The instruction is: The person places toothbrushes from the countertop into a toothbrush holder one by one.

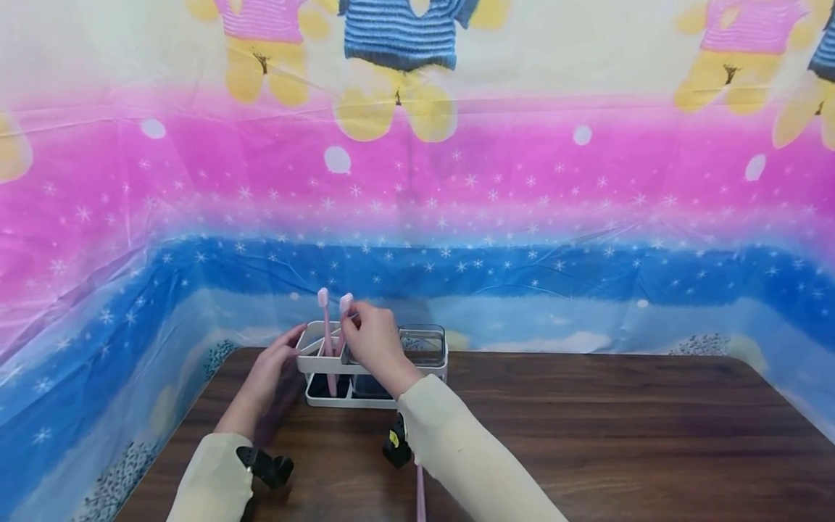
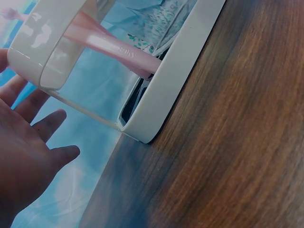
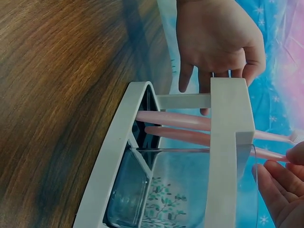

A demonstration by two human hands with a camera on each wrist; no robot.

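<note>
A white two-tier toothbrush holder (image 1: 381, 368) stands near the table's back edge, left of centre. Two pink toothbrushes lean upright in its left compartment, handle ends on the lower tier. My right hand (image 1: 375, 337) pinches the right-hand toothbrush (image 3: 178, 135) just below its head. The other toothbrush (image 1: 327, 326) stands beside it, untouched. At the holder's left side is my left hand (image 1: 269, 366), fingers extended, fingertips at the upper rim. The left wrist view shows those fingers (image 2: 50, 124) spread loosely, some partly behind the rim.
A clear cup (image 3: 128, 190) sits in the holder next to the toothbrushes, and another clear container (image 1: 427, 346) at its right end. On the brown wooden table (image 1: 587, 428), a pink handle (image 1: 420, 493) lies partly under my right sleeve. A patterned curtain (image 1: 522, 268) hangs behind.
</note>
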